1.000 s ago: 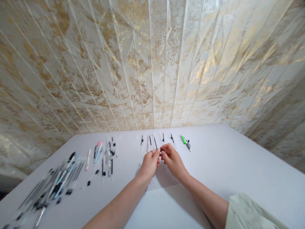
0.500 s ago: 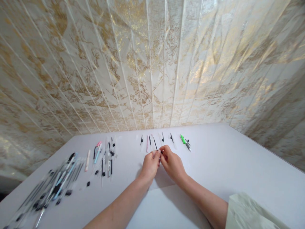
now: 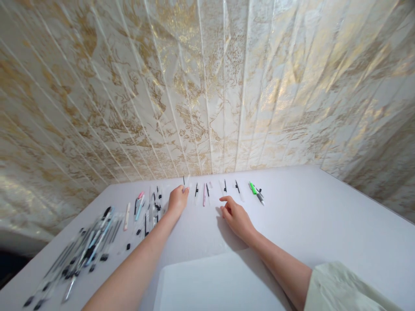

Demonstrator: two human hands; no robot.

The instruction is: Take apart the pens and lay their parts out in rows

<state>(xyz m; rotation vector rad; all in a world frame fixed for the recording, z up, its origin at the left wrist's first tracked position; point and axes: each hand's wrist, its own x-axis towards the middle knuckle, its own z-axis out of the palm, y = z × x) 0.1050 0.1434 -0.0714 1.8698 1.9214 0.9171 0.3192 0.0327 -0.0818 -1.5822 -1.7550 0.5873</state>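
My left hand (image 3: 177, 201) reaches toward the far edge of the white table (image 3: 324, 224), its fingers pinched on a clear pen with a black tip (image 3: 185, 182). The pen sits at the left end of a row of pens (image 3: 207, 192) laid out near the wall. My right hand (image 3: 236, 217) rests on the table just in front of that row, fingers loosely curled with the forefinger out, and nothing in it.
A green pen (image 3: 254, 191) ends the row at the right. Loose pen parts and pink and blue pens (image 3: 142, 207) lie to the left. A heap of pens (image 3: 81, 250) fills the near left corner. A white sheet (image 3: 220, 285) lies at the front. Marbled gold wall behind.
My hands were together mid-table working on one pen. They have parted: the left carried the pen up and left to the row, the right stayed and lowered to the table.
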